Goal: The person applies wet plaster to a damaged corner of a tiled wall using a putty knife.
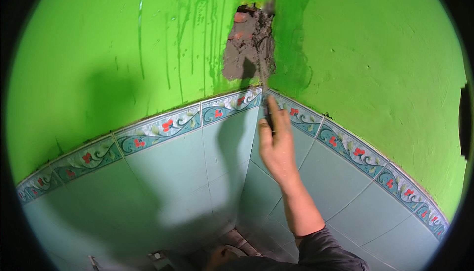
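Observation:
My right hand [277, 140] reaches up into the corner, fingers closed around the dark handle of a trowel [263, 73]. The trowel's thin blade appears nearly edge-on and points upward. It lies against or just in front of a patch of wet grey mortar [242, 56] in the corner of the green wall. Reddish brick shows through near the top of this patch. Low at the bottom edge, a dim skin-toned shape looks like my left hand [217, 257]; its fingers are too dark to make out. Beside it sits a round, pale-rimmed object I cannot identify.
Bright green walls [370, 39] meet at the corner, with wet drips left of the patch. A floral tile border [168, 123] runs below, above pale teal tiles [326, 187]. My shadow falls across the left wall. A dark object [464, 123] stands at the right rim.

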Tool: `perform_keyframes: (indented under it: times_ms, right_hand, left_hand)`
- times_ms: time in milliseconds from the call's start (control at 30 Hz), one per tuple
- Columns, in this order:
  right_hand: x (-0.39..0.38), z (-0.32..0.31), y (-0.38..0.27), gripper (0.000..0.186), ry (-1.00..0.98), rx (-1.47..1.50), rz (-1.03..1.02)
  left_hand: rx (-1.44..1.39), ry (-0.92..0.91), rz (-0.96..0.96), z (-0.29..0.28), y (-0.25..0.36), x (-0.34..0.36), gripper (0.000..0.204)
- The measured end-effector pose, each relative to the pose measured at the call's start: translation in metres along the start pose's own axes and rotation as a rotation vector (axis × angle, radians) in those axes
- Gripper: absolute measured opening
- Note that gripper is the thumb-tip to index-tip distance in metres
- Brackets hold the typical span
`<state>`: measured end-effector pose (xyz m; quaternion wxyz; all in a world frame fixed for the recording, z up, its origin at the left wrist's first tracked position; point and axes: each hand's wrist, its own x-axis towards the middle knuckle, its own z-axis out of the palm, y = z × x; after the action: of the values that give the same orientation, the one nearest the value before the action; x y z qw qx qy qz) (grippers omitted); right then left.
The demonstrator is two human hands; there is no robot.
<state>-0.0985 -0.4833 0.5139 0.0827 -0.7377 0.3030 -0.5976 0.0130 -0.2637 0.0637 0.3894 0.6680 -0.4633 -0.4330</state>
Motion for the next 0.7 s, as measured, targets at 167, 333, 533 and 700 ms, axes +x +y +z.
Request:
perform_keyframes:
  times_ms: [167, 333, 533, 700]
  right_hand:
    - [0.009, -0.029, -0.002, 0.059, 0.04, -0.318, -0.121]
    - [0.025, -0.022, 0.019, 0.059, 0.065, -0.623, -0.167]
    - [0.028, -0.007, 0.038, 0.059, 0.056, -0.764, -0.221]
    - [0.03, 0.004, 0.025, 0.061, -0.003, -0.835, -0.125]
  left_hand:
    - [-0.083, 0.099, 0.278, 0.03, -0.072, 0.028, 0.023]
    - [0.042, 0.067, 0.237, 0.028, -0.038, 0.021, 0.024]
    - [-0.017, 0.07, 0.29, 0.015, -0.019, 0.017, 0.024]
    - [-0.033, 0.112, 0.294, 0.006, -0.018, 0.014, 0.024]
